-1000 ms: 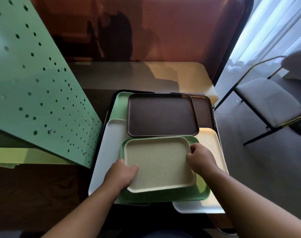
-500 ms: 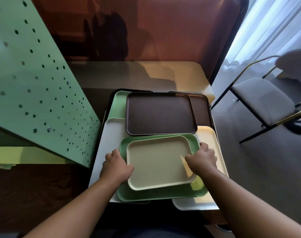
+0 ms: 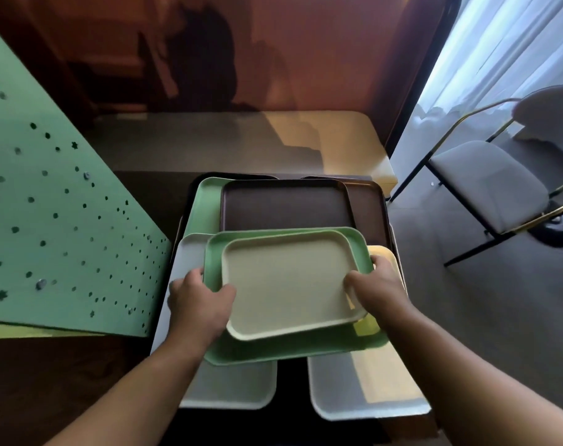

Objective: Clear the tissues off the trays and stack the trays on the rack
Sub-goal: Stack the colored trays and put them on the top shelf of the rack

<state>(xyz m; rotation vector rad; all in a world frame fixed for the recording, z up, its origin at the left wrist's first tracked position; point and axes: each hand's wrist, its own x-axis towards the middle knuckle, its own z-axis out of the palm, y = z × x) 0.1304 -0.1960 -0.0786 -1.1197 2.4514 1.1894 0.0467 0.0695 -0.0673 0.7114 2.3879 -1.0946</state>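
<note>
Cream tray (image 3: pixel 289 284) nested in green tray (image 3: pixel 293 349), both atop spread of trays on bench (image 3: pixel 138 185). Left hand (image 3: pixel 198 304) grips left edges, thumb over cream rim; right hand (image 3: pixel 375 289) grips right edges, fingers curled under. Judged rigid plastic, light, smooth, liable to slide when tilted. Hold opposite short edges, keep level. No tissues seen.

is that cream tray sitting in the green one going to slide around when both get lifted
Probably somewhat. The small cream plastic tray lies loose and skewed inside the larger green plastic tray, so it could shift if tilted. The left hand and right hand each put a thumb on it, which should pin it. Both trays look stiff and light.
</note>
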